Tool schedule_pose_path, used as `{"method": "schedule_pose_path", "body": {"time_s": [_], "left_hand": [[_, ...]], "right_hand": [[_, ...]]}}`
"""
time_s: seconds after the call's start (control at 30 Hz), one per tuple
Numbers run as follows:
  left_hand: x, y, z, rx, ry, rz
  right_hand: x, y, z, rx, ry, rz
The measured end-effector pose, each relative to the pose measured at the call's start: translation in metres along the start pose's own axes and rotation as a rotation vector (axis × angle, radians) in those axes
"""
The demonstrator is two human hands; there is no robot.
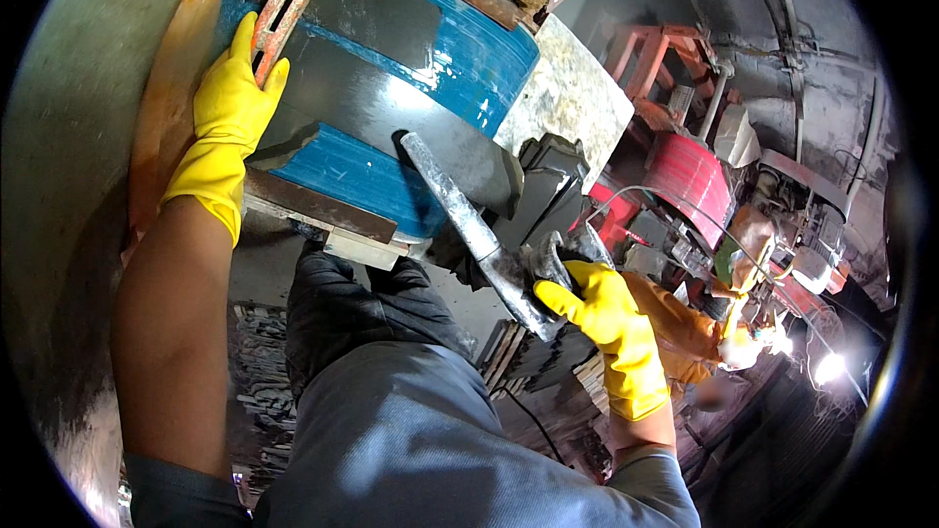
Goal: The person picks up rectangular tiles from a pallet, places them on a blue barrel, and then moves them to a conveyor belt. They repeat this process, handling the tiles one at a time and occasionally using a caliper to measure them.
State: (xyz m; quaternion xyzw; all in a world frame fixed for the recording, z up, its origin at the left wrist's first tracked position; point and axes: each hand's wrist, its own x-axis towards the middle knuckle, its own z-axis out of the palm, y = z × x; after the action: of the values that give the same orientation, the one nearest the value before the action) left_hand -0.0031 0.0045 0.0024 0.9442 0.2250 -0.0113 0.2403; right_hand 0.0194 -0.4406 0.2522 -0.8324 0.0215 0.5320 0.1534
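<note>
- Head view: left hand [231, 108] in a yellow rubber glove lies flat, fingers spread, on the blue-and-grey banded steel coil [391, 88] — bracing it, it seems.
- Right hand [608, 318], gloved alike, is clenched round the grey metal hammer [469, 225], whose long end rests against the coil's face — possibly prying, though contact is unclear.

- There are no boxes, bags or other packages to see here.
- No labels or stickers show on anything.
- There are no signs on the walls.
- There are no screens.
</note>
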Motion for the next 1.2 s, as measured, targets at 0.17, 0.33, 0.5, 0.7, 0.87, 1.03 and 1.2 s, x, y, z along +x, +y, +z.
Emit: {"method": "schedule_pose_path", "body": {"time_s": [0.17, 0.33, 0.5, 0.7, 0.87, 1.03, 1.2], "left_hand": [[0.001, 0.0, -0.002, -0.011, 0.018, 0.01], [0.003, 0.0, 0.0, -0.034, 0.034, 0.034], [0.005, 0.001, 0.002, -0.011, 0.049, 0.072], [0.011, 0.005, 0.006, 0.075, 0.038, 0.076], [0.009, 0.004, 0.01, 0.076, -0.003, 0.03], [0.011, 0.005, 0.008, 0.091, -0.017, 0.008], [0.005, 0.008, 0.004, 0.091, -0.013, 0.001]], "right_hand": [[0.0, -0.003, -0.001, 0.013, -0.009, -0.009], [0.001, -0.005, -0.003, -0.043, -0.013, -0.034], [0.004, -0.002, -0.003, -0.059, -0.034, -0.063], [0.009, 0.016, 0.006, -0.046, 0.049, -0.179], [0.008, 0.015, 0.007, -0.043, 0.057, -0.167], [0.009, 0.012, 0.006, -0.027, -0.031, -0.059], [0.01, 0.016, 0.008, -0.023, -0.01, -0.069]]}}
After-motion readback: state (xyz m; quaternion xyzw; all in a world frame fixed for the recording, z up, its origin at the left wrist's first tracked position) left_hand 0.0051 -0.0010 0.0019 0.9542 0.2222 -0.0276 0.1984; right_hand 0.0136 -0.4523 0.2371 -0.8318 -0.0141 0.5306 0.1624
